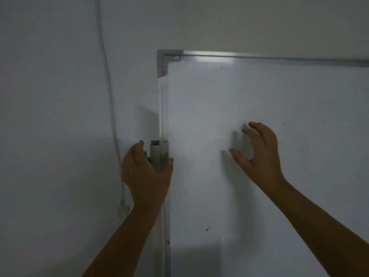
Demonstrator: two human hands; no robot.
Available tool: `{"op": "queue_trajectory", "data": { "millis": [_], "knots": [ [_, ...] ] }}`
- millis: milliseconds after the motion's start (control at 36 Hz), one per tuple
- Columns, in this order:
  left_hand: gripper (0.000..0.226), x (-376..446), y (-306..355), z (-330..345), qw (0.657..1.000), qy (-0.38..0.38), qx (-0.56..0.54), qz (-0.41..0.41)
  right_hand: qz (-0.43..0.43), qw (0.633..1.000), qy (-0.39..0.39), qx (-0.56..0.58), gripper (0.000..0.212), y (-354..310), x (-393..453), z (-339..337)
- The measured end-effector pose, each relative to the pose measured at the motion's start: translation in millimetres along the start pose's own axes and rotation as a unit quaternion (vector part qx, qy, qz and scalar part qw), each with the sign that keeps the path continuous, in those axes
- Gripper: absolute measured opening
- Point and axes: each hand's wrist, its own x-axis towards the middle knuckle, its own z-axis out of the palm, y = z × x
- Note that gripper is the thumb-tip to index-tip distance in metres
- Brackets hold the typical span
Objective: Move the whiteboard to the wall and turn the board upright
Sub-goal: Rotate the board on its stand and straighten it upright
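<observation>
The whiteboard (259, 96) has a metal frame and a grey plastic corner piece at its top left. It stands close in front of the pale wall (60, 76), nearly vertical, and runs out of view right and below. My left hand (146, 174) wraps around the grey bracket (156, 154) on the board's left edge, thumb on the front, fingers behind. My right hand (257, 150) hovers over the board face with fingers spread and curled; only its fingertips may be touching, which I cannot tell.
A white cable (108, 86) runs down the wall left of the board and ends in a plug (122, 208) near my left forearm. The board's stand and the floor are hidden.
</observation>
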Motion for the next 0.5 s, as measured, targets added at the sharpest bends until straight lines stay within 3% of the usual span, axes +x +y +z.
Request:
{"op": "queue_trajectory", "data": {
  "millis": [56,167,250,361,500],
  "knots": [
    [0.078,11,3,-1,0.999,-0.02,0.035,0.013,-0.009,1.0,-0.005,-0.029,0.061,1,27,0],
    [0.079,38,11,0,0.992,-0.121,0.004,0.019,0.001,0.998,-0.03,-0.06,0.064,-7,80,-3],
    [0.076,52,15,3,0.981,-0.187,0.031,0.031,0.032,0.996,-0.05,-0.07,0.085,-15,119,-7],
    [0.028,61,1,7,0.981,-0.163,0.033,0.096,0.069,0.986,-0.102,-0.114,0.111,-25,154,-8],
    [0.026,65,-16,9,0.984,-0.141,0.024,0.106,0.062,0.987,-0.092,-0.114,0.087,-39,160,-4]
  ]
}}
